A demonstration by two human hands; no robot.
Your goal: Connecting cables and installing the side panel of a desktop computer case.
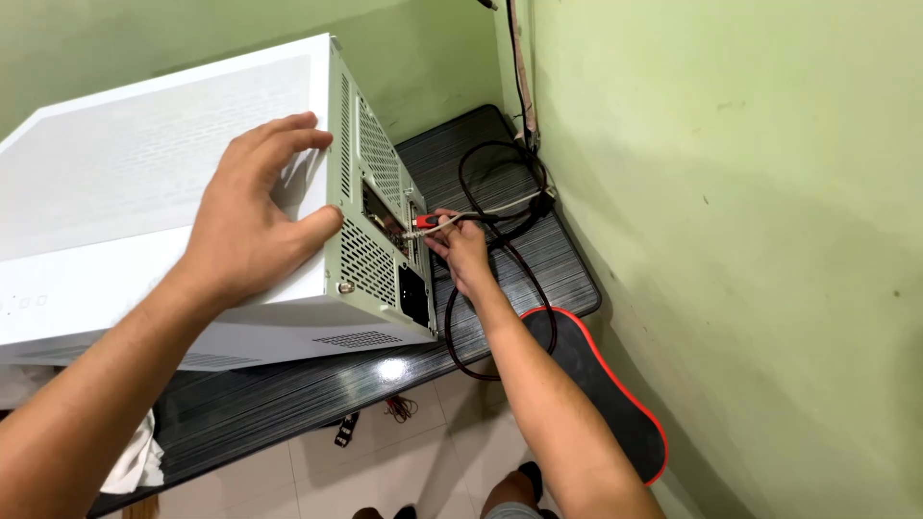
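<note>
Two hands at work on one white case (pixel 144 192), which lies on its side on the dark tabletop (pixel 538 259), rear panel facing 3 o'clock. Our left hand (pixel 252 216) lies flat on the upper face near the rear edge, fingers spread, thumb hooked over the corner; it pinches nothing, only presses down. Our right hand (pixel 460 252) sits at the rear panel, fingers pressed together on a red plug (pixel 426 222) at the ports. A black cable (pixel 500 207) loops from the plug toward 1 o'clock, along the green wall (pixel 731 192), and trails off the tabletop edge at 6 o'clock.

Handling, our judgement: the case looks heavy and rigid, with smooth painted faces that could slide on the glossy tabletop, so flat palm pressure suits it. The plug is small and stiff; hold its body, not the limp cable. A black, red-rimmed board (pixel 601 394) leans below the tabletop.
</note>
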